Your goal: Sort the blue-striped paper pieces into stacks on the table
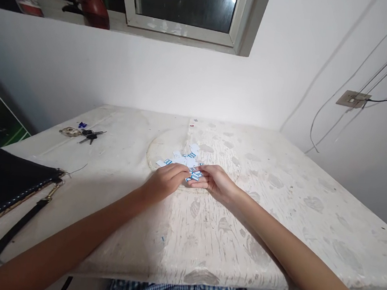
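Small white paper pieces with blue markings (195,175) sit in the fingers of my right hand (219,182), which is turned partly palm-up with the thumb over them. My left hand (166,179) is closed, its fingertips meeting the edge of those same pieces; whether it pinches one of its own is hidden. Just beyond both hands lies a loose pile of similar white paper pieces (179,159) on the table, some showing blue lines and others blank. The hands cover part of this pile.
A pale patterned cover lies over the table (211,232). Keys (90,136) lie at the left, beside a small blue object (82,125). A black handbag (8,183) with a strap rests at the left edge. Tiny scraps (192,125) lie near the wall.
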{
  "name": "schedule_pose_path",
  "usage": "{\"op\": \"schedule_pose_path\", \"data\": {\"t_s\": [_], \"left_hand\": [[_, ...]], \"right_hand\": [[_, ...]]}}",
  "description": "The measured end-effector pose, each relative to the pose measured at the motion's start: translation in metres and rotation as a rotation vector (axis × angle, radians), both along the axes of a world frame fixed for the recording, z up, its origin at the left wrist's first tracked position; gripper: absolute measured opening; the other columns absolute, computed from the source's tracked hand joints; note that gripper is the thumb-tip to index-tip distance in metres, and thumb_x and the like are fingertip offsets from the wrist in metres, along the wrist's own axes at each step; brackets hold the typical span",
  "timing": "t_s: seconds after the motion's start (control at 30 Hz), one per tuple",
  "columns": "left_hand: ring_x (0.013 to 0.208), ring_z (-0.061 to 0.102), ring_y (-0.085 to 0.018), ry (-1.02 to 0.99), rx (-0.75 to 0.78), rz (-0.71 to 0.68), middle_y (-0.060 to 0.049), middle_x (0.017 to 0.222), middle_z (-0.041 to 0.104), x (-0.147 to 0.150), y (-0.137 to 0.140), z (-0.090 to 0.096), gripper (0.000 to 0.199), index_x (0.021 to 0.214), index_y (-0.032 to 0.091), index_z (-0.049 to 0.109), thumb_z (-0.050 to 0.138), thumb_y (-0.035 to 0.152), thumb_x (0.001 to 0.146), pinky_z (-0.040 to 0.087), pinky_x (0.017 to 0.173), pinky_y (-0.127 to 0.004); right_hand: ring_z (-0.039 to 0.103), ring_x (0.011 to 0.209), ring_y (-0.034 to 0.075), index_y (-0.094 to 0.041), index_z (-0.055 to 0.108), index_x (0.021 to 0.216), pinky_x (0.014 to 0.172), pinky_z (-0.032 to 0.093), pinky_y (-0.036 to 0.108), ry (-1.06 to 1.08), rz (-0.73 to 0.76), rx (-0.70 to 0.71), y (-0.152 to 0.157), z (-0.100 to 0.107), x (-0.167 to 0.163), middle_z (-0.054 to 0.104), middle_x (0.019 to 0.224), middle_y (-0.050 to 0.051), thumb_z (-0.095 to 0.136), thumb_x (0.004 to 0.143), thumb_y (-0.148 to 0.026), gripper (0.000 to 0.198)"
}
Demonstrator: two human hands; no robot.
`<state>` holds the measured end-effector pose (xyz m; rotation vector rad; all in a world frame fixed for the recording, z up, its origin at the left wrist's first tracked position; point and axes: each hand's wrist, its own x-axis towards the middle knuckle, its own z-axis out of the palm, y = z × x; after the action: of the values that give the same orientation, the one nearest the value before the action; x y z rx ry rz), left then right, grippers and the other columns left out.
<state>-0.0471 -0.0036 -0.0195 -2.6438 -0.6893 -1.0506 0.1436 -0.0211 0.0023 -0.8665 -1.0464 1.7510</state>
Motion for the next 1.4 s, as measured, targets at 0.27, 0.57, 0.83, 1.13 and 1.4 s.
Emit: {"op": "schedule_pose_path", "data": {"t_s": [0.27,0.57,0.83,1.13,1.4], "left_hand": [[0.093,0.061,-0.018,0.06,-0.109,-0.137,-0.005,0.091,0.068,0.007,-0.002,0.002,0.021,0.088,0.021,0.064,0.044,0.021,0.088,0.046,0.086,-0.035],[0.069,0.058,-0.014,-0.426,-0.409,0.153,-0.002,0.074,0.067,0.017,-0.013,0.011,0.014,0.082,0.02,0.066,0.054,0.026,0.08,0.046,0.07,-0.029],[0.057,0.05,-0.012,-0.574,-0.806,0.211,0.001,0.06,0.057,0.02,-0.012,0.005,0.014,0.069,0.017,0.059,0.062,0.03,0.07,0.04,0.056,-0.024],[0.045,0.043,-0.008,-0.411,-0.848,0.121,0.006,0.049,0.046,0.018,-0.011,0.004,0.017,0.078,0.018,0.053,0.05,0.034,0.08,0.032,0.046,-0.021],[0.047,0.051,-0.01,-0.255,-0.939,0.072,0.003,0.052,0.056,0.011,-0.009,0.006,0.02,0.073,0.018,0.056,0.053,0.037,0.077,0.039,0.048,-0.021]], "right_hand": [[0.059,0.051,0.01,-0.013,0.058,0.069,0.058,0.056,0.024,-0.067,-0.041,0.053,0.002,-0.006,-0.001,0.059,0.057,-0.001,0.065,0.069,-0.016,0.008],[0.065,0.057,0.013,-0.016,0.059,0.094,0.069,0.056,0.03,-0.16,-0.166,0.111,0.001,-0.002,-0.002,0.062,0.061,-0.001,0.057,0.07,-0.007,0.026],[0.062,0.061,0.01,-0.017,0.062,0.082,0.073,0.054,0.029,-0.121,-0.11,0.122,-0.006,-0.01,-0.011,0.059,0.068,-0.002,0.059,0.07,-0.015,0.012],[0.054,0.052,0.008,-0.018,0.054,0.072,0.052,0.045,0.024,-0.201,-0.176,0.243,-0.01,-0.009,-0.011,0.055,0.07,-0.003,0.07,0.058,-0.02,0.021],[0.047,0.055,0.009,-0.017,0.06,0.071,0.05,0.035,0.022,-0.531,-0.037,0.44,-0.003,-0.012,0.003,0.06,0.069,0.001,0.064,0.066,-0.023,0.009]]}}
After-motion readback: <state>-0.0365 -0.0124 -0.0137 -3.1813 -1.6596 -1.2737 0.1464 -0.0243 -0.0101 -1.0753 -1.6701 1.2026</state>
